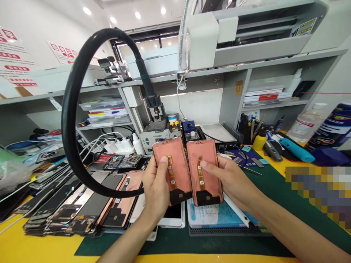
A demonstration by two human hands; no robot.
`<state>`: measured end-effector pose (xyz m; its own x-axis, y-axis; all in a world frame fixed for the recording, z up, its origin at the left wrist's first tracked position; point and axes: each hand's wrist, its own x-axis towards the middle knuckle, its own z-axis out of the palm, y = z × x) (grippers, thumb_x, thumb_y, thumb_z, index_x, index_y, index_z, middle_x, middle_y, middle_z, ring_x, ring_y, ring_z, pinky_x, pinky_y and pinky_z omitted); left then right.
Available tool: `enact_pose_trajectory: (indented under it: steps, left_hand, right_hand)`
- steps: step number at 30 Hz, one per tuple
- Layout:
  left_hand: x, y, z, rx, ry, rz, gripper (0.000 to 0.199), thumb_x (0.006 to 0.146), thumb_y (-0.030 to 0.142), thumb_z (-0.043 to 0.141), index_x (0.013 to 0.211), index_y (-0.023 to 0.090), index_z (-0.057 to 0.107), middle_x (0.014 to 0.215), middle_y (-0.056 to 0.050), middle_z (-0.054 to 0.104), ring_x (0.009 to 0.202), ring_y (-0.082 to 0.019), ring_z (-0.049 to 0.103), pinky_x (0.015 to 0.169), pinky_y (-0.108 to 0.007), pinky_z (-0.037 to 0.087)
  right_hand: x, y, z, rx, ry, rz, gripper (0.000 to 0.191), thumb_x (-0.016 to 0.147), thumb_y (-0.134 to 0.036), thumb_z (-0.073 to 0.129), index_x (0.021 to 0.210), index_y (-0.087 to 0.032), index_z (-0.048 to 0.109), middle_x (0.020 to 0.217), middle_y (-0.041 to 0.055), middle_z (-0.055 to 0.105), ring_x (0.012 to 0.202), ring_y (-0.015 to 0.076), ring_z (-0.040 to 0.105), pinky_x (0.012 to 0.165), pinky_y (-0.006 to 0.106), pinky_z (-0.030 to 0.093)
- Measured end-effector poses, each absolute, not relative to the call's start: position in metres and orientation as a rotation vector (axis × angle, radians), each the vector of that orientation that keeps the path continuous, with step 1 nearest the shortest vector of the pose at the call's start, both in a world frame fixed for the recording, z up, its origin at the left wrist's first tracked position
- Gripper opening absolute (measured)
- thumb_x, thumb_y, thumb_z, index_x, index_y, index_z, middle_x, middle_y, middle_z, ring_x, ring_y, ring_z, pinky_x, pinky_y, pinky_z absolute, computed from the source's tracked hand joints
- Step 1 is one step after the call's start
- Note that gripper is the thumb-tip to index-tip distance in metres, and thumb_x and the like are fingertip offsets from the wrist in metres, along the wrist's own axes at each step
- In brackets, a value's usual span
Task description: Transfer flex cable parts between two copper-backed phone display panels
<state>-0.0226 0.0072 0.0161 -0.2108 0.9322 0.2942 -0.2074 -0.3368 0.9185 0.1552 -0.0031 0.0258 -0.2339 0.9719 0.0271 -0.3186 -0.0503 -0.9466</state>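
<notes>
1. Left hand (pixel 155 186): grips the left screen panel (pixel 178 164) along its side; thumb (pixel 163 159) pressed on the copper back, beside an orange ribbon cable (pixel 171 173); other fingers hidden behind the panel, so their spread cannot be told.
2. Right hand (pixel 230 179): grips the right screen panel (pixel 210 164) along its side; thumb (pixel 205 164) pressed on the copper back; other fingers hidden likewise.
3. Panel position: both held in the air, just beside each other, tilted, black ends down, above a green mat (pixel 175 246).
4. Surroundings: stacked phone screens (pixel 68 208) lie left on a yellow bench (pixel 35 248); a black hose (pixel 72 124) loops behind the left hand; a repair station (pixel 155 137) stands beyond.
</notes>
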Motion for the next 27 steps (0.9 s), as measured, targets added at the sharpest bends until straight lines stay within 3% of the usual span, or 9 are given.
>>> enact_pose_trajectory:
  steps: [11, 20, 27]
  left_hand:
    - [-0.021, 0.004, 0.007, 1.280, 0.881, 1.520, 0.032, 0.093, 0.039, 0.058, 0.119, 0.020, 0.064, 0.104, -0.003, 0.069, 0.085, -0.016, 0.062, 0.072, -0.023, 0.048]
    - [-0.012, 0.000, 0.009, 1.245, 0.907, 1.478, 0.036, 0.090, 0.040, 0.062, 0.118, 0.018, 0.067, 0.106, -0.005, 0.070, 0.096, -0.020, 0.063, 0.084, -0.028, 0.050]
    - [-0.012, -0.002, 0.007, 1.247, 0.893, 1.463, 0.035, 0.091, 0.039, 0.061, 0.119, 0.019, 0.066, 0.111, -0.006, 0.069, 0.101, -0.021, 0.063, 0.092, -0.031, 0.049]
  right_hand:
    - [0.159, 0.001, 0.020, -0.916, -1.200, 1.341, 0.037, 0.087, -0.043, 0.069, 0.111, -0.015, 0.067, 0.099, 0.0091, 0.073, 0.086, 0.0246, 0.069, 0.076, 0.037, 0.054]
    - [0.155, -0.001, 0.018, -0.826, -1.239, 1.419, 0.034, 0.093, -0.041, 0.064, 0.116, -0.017, 0.067, 0.101, 0.0066, 0.073, 0.087, 0.0202, 0.068, 0.073, 0.030, 0.053]
    - [0.153, -0.002, 0.016, -0.768, -1.210, 1.485, 0.031, 0.094, -0.039, 0.063, 0.116, -0.017, 0.068, 0.105, 0.0075, 0.073, 0.091, 0.0207, 0.069, 0.078, 0.031, 0.054]
